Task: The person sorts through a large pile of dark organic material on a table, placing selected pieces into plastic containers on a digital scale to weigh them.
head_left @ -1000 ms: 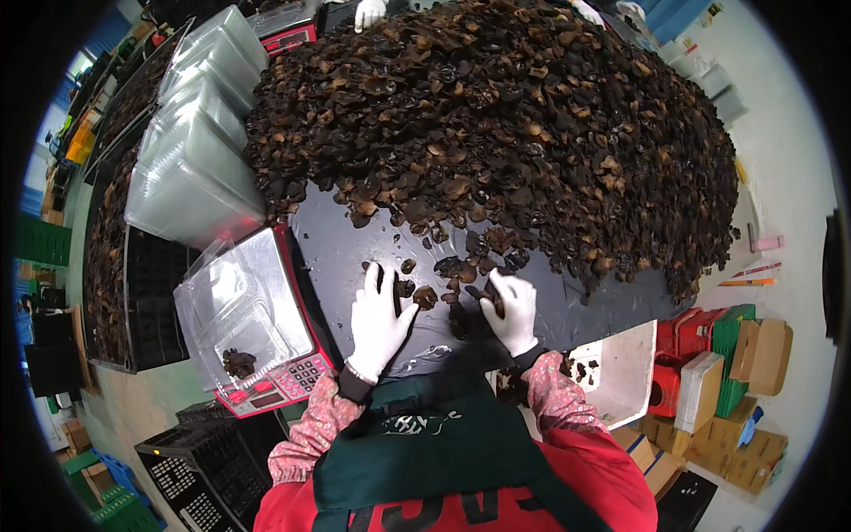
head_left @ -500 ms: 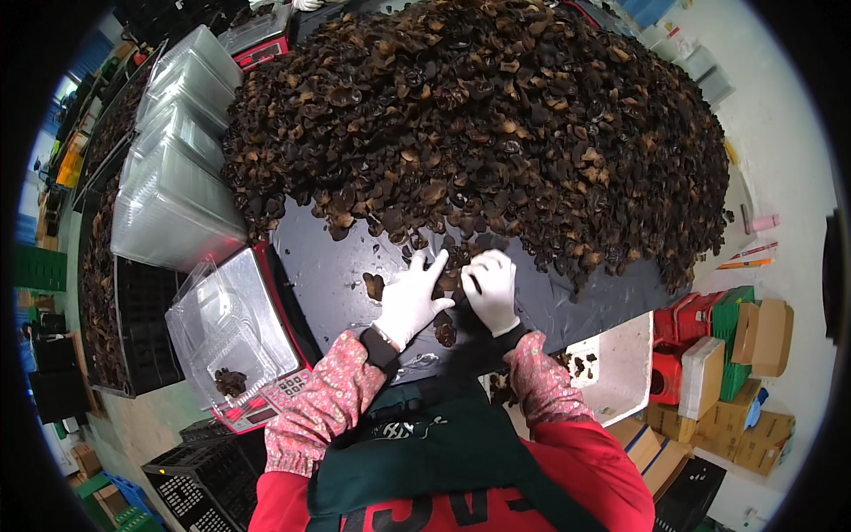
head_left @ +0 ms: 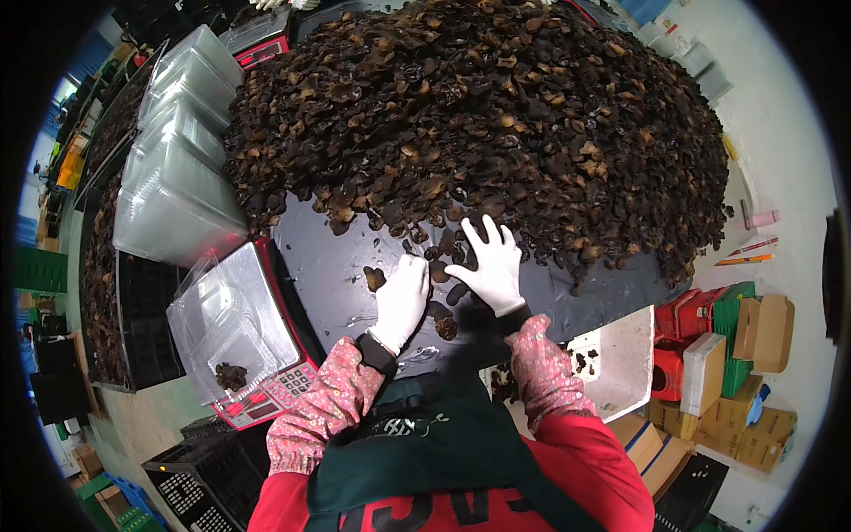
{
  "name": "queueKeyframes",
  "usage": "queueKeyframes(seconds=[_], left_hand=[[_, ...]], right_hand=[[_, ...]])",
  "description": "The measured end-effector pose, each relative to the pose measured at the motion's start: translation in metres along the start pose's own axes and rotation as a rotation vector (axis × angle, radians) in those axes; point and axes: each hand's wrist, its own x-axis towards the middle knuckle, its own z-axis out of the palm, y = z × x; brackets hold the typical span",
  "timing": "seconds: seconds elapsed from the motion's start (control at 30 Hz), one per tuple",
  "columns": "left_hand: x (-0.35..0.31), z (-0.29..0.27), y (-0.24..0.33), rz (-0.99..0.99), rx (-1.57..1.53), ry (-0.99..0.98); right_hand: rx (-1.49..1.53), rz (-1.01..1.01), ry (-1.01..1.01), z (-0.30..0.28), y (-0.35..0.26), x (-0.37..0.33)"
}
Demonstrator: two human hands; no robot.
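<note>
White bin (head_left: 628, 368): stands at the near table edge, right of the apron; holds dark scraps; a wide sweep of the right sleeve could knock loose pieces into it.
Left hand (head_left: 402, 301): white-gloved; fingers curled and pressed together over the sheet; whether they pinch a piece cannot be told.
Right hand (head_left: 492, 269): white-gloved; fingers spread, thumb reaching toward a small wood-ear piece (head_left: 439, 271); no held piece visible.
Black sheet (head_left: 324, 284): carries scattered wood-ear pieces between and beside the hands; it looks slick, so a hurried pinch could let a piece slide.
Red scale (head_left: 284, 326): left of the hands; bears a clear tray (head_left: 253, 341) with a fungus clump (head_left: 230, 377); a bump from the left sleeve could shift the tray.
Wood-ear heap (head_left: 496, 133): beyond the hands; pulling at its near edge could cause a slump.
</note>
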Motion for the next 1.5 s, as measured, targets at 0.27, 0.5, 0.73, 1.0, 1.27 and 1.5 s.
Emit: queueKeyframes(seconds=[0.27, 0.5, 0.73, 1.0, 1.27, 1.5], left_hand=[[-0.014, -0.15, -0.013, -0.454, -0.773, 0.203], [-0.114, -0.292, -0.085, -0.608, -0.567, 0.579], [-0.166, -0.295, -0.118, -0.507, 0.233, 0.398], [-0.174, -0.288, -0.136, -0.278, 0.331, 0.431], [-0.175, -0.267, -0.153, -0.322, 0.455, 0.395], [-0.169, -0.282, -0.133, -0.251, 0.479, 0.59]], right_hand=[[0.147, -0.197, 0.094, 0.029, 0.004, 0.03], [0.498, -0.124, 0.29, 0.004, 0.0, 0.037], [1.46, 0.116, -0.442, -0.066, -0.183, 0.02], [0.882, -0.844, 0.013, 0.022, -0.378, -0.03], [0.851, -1.014, -0.212, 0.009, -0.347, -0.018], [0.765, -0.134, -0.092, -0.009, -0.138, -0.013]])
